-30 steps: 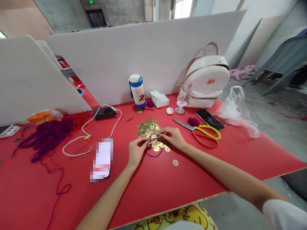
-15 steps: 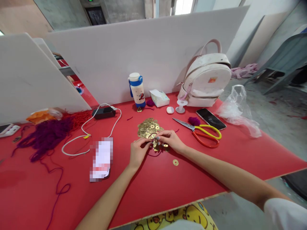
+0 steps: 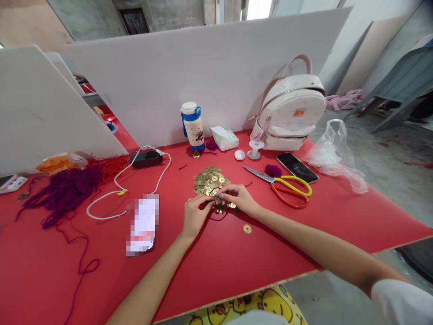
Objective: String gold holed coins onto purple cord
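a purple cord (image 3: 216, 215) and brass coins (image 3: 221, 205) are pinched between left hand (image 3: 193, 214) and right hand (image 3: 241, 198), beside the coin pile (image 3: 207, 179).

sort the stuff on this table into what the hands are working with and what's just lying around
In use: left hand, right hand, coin cluster pinched between them, purple cord, coin pile.
Lying about: scissors, bottle, backpack, phone, black charger, tissue pack.

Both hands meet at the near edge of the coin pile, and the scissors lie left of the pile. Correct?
No. The head view shows the scissors right of the coin pile, not left. The left hand and right hand do meet at the pile's near edge.
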The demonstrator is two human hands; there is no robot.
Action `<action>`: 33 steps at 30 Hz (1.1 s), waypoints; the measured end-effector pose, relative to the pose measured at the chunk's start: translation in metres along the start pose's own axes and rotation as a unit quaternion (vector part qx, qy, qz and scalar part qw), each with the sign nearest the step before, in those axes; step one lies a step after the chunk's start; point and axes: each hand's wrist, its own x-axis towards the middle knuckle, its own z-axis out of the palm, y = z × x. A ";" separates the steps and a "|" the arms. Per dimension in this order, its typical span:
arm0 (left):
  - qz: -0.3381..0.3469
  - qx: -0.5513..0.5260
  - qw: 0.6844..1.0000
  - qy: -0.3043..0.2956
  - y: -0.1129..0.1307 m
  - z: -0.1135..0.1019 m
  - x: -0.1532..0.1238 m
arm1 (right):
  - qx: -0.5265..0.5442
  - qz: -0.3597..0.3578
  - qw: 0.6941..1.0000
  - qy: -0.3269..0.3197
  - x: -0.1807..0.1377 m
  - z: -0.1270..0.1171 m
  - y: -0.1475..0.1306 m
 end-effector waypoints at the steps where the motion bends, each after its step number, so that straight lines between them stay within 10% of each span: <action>1: -0.005 -0.006 1.000 -0.002 -0.001 0.000 0.000 | -0.004 -0.001 1.000 -0.002 0.000 0.000 0.001; 28: -0.117 -0.141 0.983 -0.015 -0.007 0.007 0.000 | -0.160 -0.063 0.985 0.007 -0.002 -0.001 0.000; 33: -0.120 -0.130 0.984 -0.005 -0.007 0.004 0.001 | -0.311 -0.140 0.932 -0.121 0.002 -0.024 -0.018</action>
